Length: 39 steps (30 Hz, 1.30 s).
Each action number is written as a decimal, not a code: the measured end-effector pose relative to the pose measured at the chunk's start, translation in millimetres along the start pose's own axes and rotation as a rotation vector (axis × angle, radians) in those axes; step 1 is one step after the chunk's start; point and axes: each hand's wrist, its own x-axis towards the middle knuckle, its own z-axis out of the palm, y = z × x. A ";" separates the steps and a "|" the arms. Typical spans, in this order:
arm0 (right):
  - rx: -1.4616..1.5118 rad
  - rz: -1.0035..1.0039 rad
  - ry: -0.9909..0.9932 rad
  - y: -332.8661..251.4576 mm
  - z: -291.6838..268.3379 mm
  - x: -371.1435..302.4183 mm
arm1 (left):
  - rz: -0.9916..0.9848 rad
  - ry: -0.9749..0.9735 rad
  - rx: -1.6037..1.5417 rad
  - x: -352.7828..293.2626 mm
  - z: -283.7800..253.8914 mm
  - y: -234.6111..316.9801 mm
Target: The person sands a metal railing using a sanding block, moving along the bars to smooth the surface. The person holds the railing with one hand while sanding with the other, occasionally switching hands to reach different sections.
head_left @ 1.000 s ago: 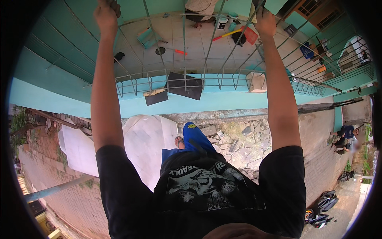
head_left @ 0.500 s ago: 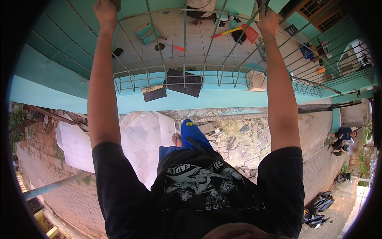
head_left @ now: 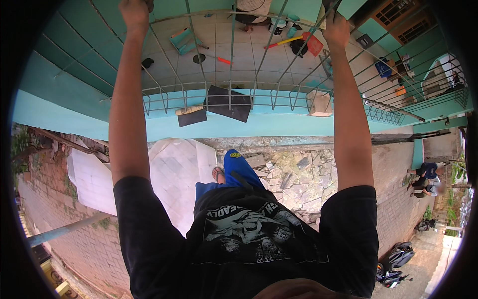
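Observation:
Both arms are raised to a wire-mesh fence (head_left: pixel 230 60) at the top of the view. My left hand (head_left: pixel 134 19) is closed near the upper edge, its fingertips cut off around a dark bit I cannot identify. On the other side my right hand (head_left: pixel 337 32) is closed too, with a dark, flat-looking piece showing at its fingers; its kind is unclear. Below the mesh, a large black sheet (head_left: pixel 229 103) and a smaller dark sheet (head_left: pixel 192 118) lie on the turquoise ledge (head_left: pixel 284 119). A beige roll-like piece (head_left: pixel 190 110) touches the smaller one.
A pale block (head_left: pixel 319 103) sits on the ledge. Behind the mesh are a red dustpan (head_left: pixel 313 45), an orange-handled tool (head_left: pixel 224 61), a paint bucket (head_left: pixel 277 26) and a seated person (head_left: pixel 251 11). White sheeting (head_left: pixel 174 164) and broken stone (head_left: pixel 303 174) lie below; two people (head_left: pixel 427 172) are far right.
The view has shifted slightly. Both hands stay raised and closed at the mesh, with the right one a touch lower in the picture.

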 end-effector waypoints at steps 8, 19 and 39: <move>-0.037 -0.034 0.045 -0.1 -2.3 0.1 | 0.019 -0.013 0.021 -2.7 1.3 4.4; -0.038 -0.074 0.052 2.3 1.4 -0.1 | 0.007 -0.015 0.009 -1.0 -0.6 0.7; 0.013 -0.066 0.067 -9.5 -12.3 4.0 | 0.025 -0.035 -0.055 5.1 -5.4 -9.3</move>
